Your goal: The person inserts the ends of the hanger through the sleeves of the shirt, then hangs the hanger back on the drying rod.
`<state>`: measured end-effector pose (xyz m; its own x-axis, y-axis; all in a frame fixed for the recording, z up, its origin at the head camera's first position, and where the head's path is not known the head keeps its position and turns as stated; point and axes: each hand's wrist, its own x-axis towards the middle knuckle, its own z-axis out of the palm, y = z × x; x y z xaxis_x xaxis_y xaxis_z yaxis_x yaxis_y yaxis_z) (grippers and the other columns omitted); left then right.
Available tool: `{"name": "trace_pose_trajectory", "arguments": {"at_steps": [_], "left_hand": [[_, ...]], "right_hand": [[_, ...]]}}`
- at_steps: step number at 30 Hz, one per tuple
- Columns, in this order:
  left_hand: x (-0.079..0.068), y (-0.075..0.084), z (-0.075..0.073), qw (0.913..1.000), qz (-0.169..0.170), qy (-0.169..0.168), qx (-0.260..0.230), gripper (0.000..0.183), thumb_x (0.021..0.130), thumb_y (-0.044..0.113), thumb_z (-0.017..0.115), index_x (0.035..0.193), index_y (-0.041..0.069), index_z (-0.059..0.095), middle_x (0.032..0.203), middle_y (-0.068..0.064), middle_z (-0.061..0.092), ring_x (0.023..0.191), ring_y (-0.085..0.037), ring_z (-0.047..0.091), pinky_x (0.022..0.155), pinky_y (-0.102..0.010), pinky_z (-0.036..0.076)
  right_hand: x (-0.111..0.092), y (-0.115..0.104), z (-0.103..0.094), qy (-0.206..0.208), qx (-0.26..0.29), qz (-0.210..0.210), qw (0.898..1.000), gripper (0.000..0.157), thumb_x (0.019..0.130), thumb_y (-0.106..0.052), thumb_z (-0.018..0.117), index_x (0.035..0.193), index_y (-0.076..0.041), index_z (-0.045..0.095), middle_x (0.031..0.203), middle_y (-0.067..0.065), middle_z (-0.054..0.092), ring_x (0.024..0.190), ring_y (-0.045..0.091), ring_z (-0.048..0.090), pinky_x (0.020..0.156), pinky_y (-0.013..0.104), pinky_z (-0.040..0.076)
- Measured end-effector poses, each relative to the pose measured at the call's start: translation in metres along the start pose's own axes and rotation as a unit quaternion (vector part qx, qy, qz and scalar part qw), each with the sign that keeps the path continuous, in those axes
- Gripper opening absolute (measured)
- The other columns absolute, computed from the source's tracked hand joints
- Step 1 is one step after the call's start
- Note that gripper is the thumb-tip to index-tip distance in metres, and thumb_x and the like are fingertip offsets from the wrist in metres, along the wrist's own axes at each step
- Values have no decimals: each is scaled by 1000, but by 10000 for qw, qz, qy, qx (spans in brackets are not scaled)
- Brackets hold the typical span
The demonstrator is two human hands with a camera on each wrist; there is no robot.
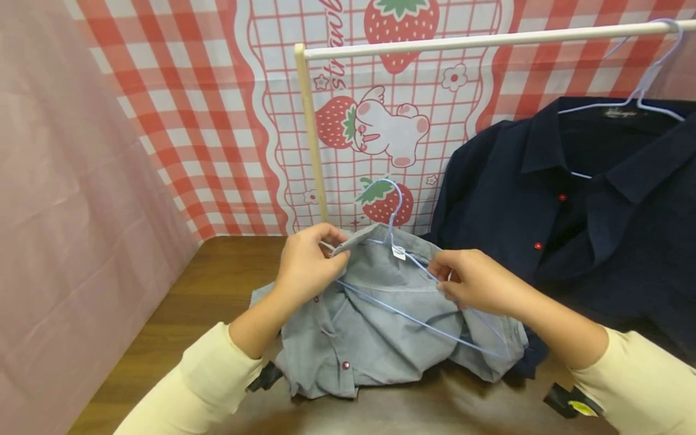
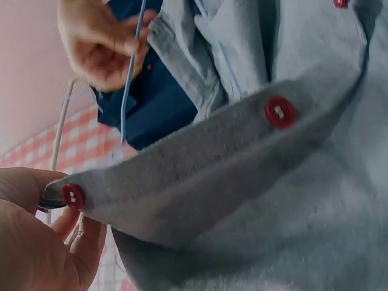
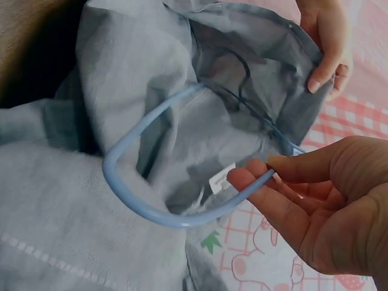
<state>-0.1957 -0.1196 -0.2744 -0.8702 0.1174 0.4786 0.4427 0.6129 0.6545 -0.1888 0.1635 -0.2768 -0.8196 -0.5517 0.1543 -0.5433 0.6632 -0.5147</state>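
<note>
A grey shirt [image 1: 391, 338] with red buttons lies bunched on the wooden table, its collar opened upward. My left hand [image 1: 310, 260] pinches the shirt's front edge near the collar, right at a red button [image 2: 73, 196] in the left wrist view. A light blue wire hanger [image 3: 170, 218] sits partly inside the shirt, its hook rising above the collar beside a white label [image 1: 399, 252]. My right hand [image 1: 473, 278] pinches the hanger's shoulder wire between thumb and fingers. One end of the hanger lies over the shirt's right side; its other end is hidden in the cloth.
A dark navy shirt [image 1: 489, 181] on another hanger [image 1: 647, 78] hangs at the right from a white rail [image 1: 489, 41]. The rail's wooden post [image 1: 311, 133] stands behind the grey shirt. A strawberry-print cloth [image 1: 206, 121] covers the back, and a pink cloth [image 1: 81, 211] the left side.
</note>
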Motion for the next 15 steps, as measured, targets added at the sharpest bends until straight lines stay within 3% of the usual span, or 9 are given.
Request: {"name": "trace_pose_trajectory", "arguments": {"at_steps": [4, 8, 11, 15], "left_hand": [[-4, 6, 11, 9977, 580, 21, 359, 14, 76, 6, 76, 86, 12, 70, 84, 2, 70, 69, -10, 64, 63, -28, 52], [-10, 8, 19, 9884, 1252, -123, 853, 19, 73, 3, 77, 87, 12, 69, 85, 1, 68, 69, -9, 63, 63, -25, 51], [-13, 9, 19, 9779, 1489, -626, 1329, 22, 75, 10, 79, 94, 11, 69, 88, -1, 66, 73, -12, 62, 66, -27, 50], [-12, 10, 13, 9671, 1262, -1412, 1698, 30, 79, 27, 81, 101, 10, 70, 96, -2, 65, 86, -17, 61, 77, -34, 50]], "right_hand": [[8, -2, 2, 52, 194, 17, 9998, 15, 88, 4, 66, 102, 0, 62, 77, 2, 61, 55, 12, 60, 50, 27, 51], [12, -3, 2, 43, 367, 164, 9992, 15, 90, 3, 65, 104, 1, 61, 77, 5, 62, 63, 18, 63, 50, 27, 52], [13, -4, 2, 36, 422, 211, 9989, 15, 90, 2, 65, 104, 1, 62, 78, 6, 62, 67, 21, 64, 50, 27, 53], [14, -4, 0, 34, 393, 213, 9990, 15, 89, 2, 66, 103, -1, 62, 78, 5, 63, 65, 18, 64, 50, 27, 53]]}}
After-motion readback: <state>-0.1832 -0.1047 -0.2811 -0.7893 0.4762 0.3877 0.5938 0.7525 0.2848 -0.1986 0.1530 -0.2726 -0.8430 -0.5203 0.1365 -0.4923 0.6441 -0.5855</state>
